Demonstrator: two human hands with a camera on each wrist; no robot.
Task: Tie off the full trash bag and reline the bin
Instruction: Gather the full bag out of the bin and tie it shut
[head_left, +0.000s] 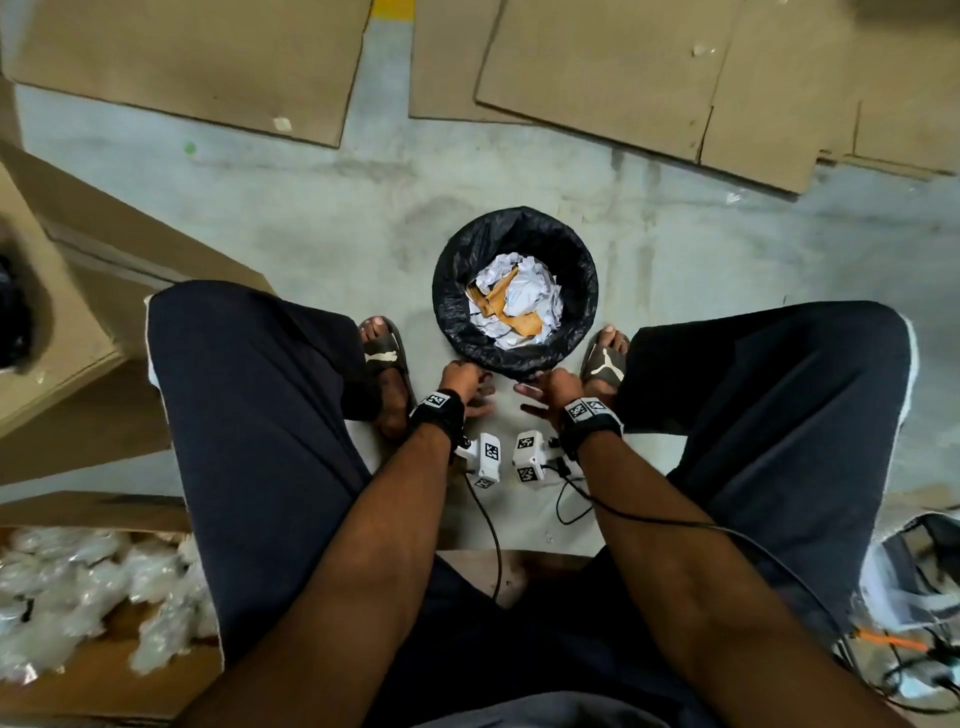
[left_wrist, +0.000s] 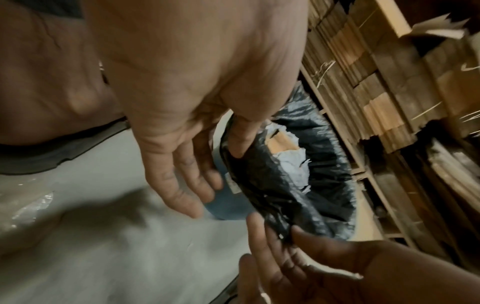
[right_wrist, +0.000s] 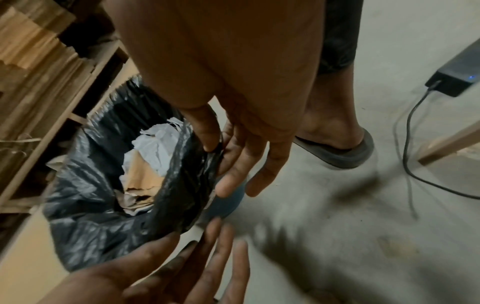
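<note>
A small blue bin (left_wrist: 228, 207) stands on the concrete floor between my feet, lined with a black trash bag (head_left: 576, 260). The bag holds crumpled white paper and brown card scraps (head_left: 519, 296). Both hands are at the near rim. My left hand (head_left: 470, 382) has its thumb hooked inside the bag's rim (left_wrist: 233, 156), with its fingers (left_wrist: 182, 185) stretched down outside the bin. My right hand (head_left: 540, 387) pinches the rolled bag edge (right_wrist: 207, 164) between thumb and forefinger, its other fingers (right_wrist: 259, 176) lying outside. The bag (right_wrist: 91, 185) is still folded over the bin's lip.
Flat cardboard sheets (head_left: 623, 67) cover the floor beyond the bin. A cardboard box (head_left: 78, 291) stands at left, another with clear packets (head_left: 78, 587) at lower left. My sandalled feet (head_left: 384, 353) flank the bin. A black power bank (right_wrist: 457, 80) with cable lies to the right.
</note>
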